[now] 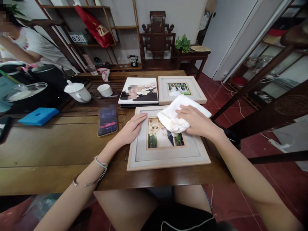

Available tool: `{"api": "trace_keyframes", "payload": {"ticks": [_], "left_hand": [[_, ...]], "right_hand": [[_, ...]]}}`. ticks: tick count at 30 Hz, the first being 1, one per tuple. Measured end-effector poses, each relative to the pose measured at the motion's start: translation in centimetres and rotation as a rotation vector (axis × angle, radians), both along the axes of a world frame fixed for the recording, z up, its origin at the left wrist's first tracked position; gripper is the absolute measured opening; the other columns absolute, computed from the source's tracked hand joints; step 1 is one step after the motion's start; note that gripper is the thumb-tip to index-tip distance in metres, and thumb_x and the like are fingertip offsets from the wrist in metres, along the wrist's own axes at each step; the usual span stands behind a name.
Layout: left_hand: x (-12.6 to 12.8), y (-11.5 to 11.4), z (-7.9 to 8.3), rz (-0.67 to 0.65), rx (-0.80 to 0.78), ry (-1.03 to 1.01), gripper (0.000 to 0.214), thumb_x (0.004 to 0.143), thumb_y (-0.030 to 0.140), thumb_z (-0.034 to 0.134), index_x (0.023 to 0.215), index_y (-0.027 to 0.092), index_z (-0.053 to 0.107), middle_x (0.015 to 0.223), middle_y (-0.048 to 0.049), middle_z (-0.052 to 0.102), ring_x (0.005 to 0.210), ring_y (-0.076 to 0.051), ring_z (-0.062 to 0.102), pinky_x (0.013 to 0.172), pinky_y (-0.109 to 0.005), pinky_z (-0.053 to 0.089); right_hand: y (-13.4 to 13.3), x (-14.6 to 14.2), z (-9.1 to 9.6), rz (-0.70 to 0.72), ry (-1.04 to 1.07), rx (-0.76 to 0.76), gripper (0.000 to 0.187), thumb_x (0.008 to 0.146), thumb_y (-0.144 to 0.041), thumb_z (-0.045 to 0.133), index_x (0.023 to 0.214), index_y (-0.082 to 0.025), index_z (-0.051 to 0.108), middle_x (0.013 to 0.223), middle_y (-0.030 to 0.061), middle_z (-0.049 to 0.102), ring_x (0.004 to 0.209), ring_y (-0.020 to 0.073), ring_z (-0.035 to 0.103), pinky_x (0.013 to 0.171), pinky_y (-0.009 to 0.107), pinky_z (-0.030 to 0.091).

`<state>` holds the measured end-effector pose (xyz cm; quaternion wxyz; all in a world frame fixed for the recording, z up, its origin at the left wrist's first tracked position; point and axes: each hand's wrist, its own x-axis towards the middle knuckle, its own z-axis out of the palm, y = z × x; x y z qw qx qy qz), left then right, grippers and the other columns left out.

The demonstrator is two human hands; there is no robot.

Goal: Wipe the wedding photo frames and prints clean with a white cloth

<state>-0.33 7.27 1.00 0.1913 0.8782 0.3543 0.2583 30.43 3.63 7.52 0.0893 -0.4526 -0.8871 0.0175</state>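
A pale framed photo (166, 154) lies flat near the front edge of the wooden table (60, 147). My left hand (132, 128) rests flat on the frame's left border, fingers stretched out. My right hand (196, 120) presses a folded white cloth (179, 112) onto the upper right of the picture glass, fingers laid over the cloth. The cloth covers the frame's top right part.
Behind lie a smaller framed photo (181, 89) and a frameless photo print (139, 90). A phone (107, 121) sits left of my left hand. Farther left are a white teapot (77, 91), a cup (105, 90) and a blue box (38, 115). Another person (26, 45) stands at the far left.
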Motion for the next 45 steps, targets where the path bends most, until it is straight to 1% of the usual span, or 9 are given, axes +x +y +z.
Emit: {"api": "trace_keyframes", "payload": {"ticks": [10,14,19,22,26,30,37,40,45], "left_hand": [[0.0,-0.1,-0.5,-0.002,0.031,-0.020,0.050,0.089,0.008,0.036,0.137,0.010,0.050,0.147,-0.0168,0.047,0.140,-0.025,0.040,0.118,-0.051,0.030],[0.1,0.0,-0.5,0.009,0.032,-0.038,0.051,0.088,0.007,0.037,0.137,0.011,0.050,0.146,-0.0159,0.048,0.139,-0.026,0.041,0.118,-0.051,0.031],[0.1,0.0,-0.4,0.019,0.026,-0.076,0.047,0.090,0.010,0.038,0.135,0.015,0.053,0.145,-0.0131,0.051,0.137,-0.025,0.044,0.117,-0.051,0.033],[0.0,0.0,-0.4,0.024,0.031,-0.089,0.048,0.090,0.009,0.037,0.135,0.015,0.053,0.145,-0.0132,0.051,0.137,-0.025,0.044,0.117,-0.050,0.033],[0.0,-0.1,-0.5,0.042,0.035,-0.086,0.049,0.089,0.008,0.036,0.136,0.010,0.051,0.145,-0.0171,0.049,0.138,-0.026,0.043,0.118,-0.051,0.032],[0.1,-0.1,-0.6,0.036,0.029,-0.079,0.050,0.088,0.007,0.037,0.136,0.012,0.050,0.146,-0.0153,0.048,0.138,-0.025,0.042,0.118,-0.050,0.031],[0.0,0.0,-0.5,0.020,0.012,-0.069,0.050,0.089,0.008,0.036,0.137,0.014,0.050,0.147,-0.0139,0.048,0.139,-0.024,0.041,0.118,-0.051,0.030],[0.1,0.0,-0.5,0.023,0.011,-0.076,0.051,0.089,0.008,0.037,0.137,0.015,0.050,0.146,-0.0135,0.049,0.138,-0.025,0.042,0.118,-0.052,0.031],[0.1,-0.2,-0.3,0.031,0.000,-0.077,0.050,0.088,0.008,0.038,0.136,0.011,0.051,0.146,-0.0150,0.048,0.139,-0.025,0.041,0.119,-0.049,0.030]], "right_hand": [[-12.8,-1.0,2.7,0.169,0.006,-0.198,0.054,0.059,-0.006,0.058,0.111,-0.022,0.062,0.126,0.0113,0.063,0.118,0.0339,0.055,0.098,0.049,0.046],[-10.9,-5.1,1.9,0.401,0.013,-0.313,0.036,0.068,-0.019,0.067,0.104,-0.017,0.061,0.131,0.0172,0.056,0.123,0.0346,0.048,0.100,0.045,0.044],[-7.8,-9.6,-0.7,0.463,0.054,-0.217,0.075,0.065,-0.027,0.074,0.130,-0.003,0.047,0.142,0.0285,0.042,0.133,0.0413,0.036,0.109,0.053,0.032],[-8.2,-9.6,-0.4,0.513,0.034,-0.232,0.078,0.064,-0.019,0.074,0.134,-0.002,0.044,0.148,0.0291,0.036,0.139,0.0406,0.029,0.115,0.052,0.023],[-8.4,-7.1,2.3,0.565,0.068,-0.434,0.052,0.071,-0.010,0.064,0.122,-0.013,0.058,0.141,0.0155,0.052,0.136,0.0277,0.040,0.116,0.041,0.027],[-5.5,-3.2,3.2,0.404,0.101,-0.511,0.052,0.071,-0.004,0.051,0.118,-0.021,0.065,0.134,0.0068,0.061,0.128,0.0230,0.052,0.109,0.038,0.039],[-0.4,-0.5,-0.5,-0.119,0.002,-0.011,0.062,0.064,-0.001,0.051,0.126,-0.008,0.059,0.143,0.0210,0.049,0.138,0.0379,0.037,0.112,0.059,0.030],[-2.3,-2.5,-0.3,-0.008,-0.020,-0.060,0.058,0.062,0.000,0.055,0.119,-0.007,0.063,0.140,0.0231,0.051,0.137,0.0388,0.037,0.110,0.058,0.033],[-7.2,-6.2,1.2,0.540,0.095,-0.363,0.056,0.069,-0.011,0.063,0.125,-0.012,0.059,0.146,0.0170,0.048,0.140,0.0288,0.035,0.115,0.047,0.029]]}}
